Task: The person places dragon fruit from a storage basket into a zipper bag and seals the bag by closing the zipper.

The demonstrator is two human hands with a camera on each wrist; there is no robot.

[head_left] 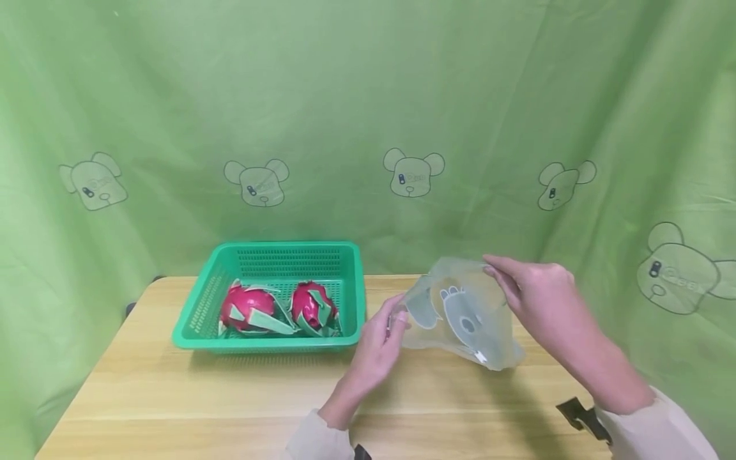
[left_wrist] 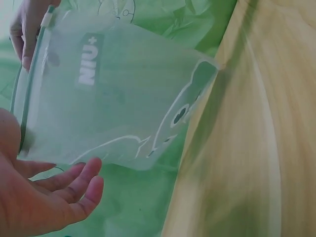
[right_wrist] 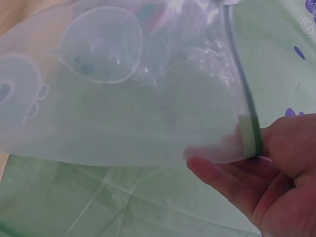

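A translucent zipper bag (head_left: 460,313) with a cartoon print hangs tilted over the table between my hands. My left hand (head_left: 376,338) pinches it at one end of the zip edge, thumb on the near side; in the left wrist view its other fingers spread along the bag (left_wrist: 113,98), which bears the letters NIU+. My right hand (head_left: 543,291) pinches the opposite end of that edge. The right wrist view shows the green zip strip (right_wrist: 249,98) running down into the right hand's grip. A white slider (left_wrist: 48,16) sits at the strip's end near the right hand.
Left of the bag, a green plastic basket (head_left: 270,343) stands on the wooden table (head_left: 230,409). Two dragon fruits, one at the left (head_left: 250,306) and one at the right (head_left: 313,306), lie inside it. A green curtain (head_left: 345,96) with bear drawings hangs behind.
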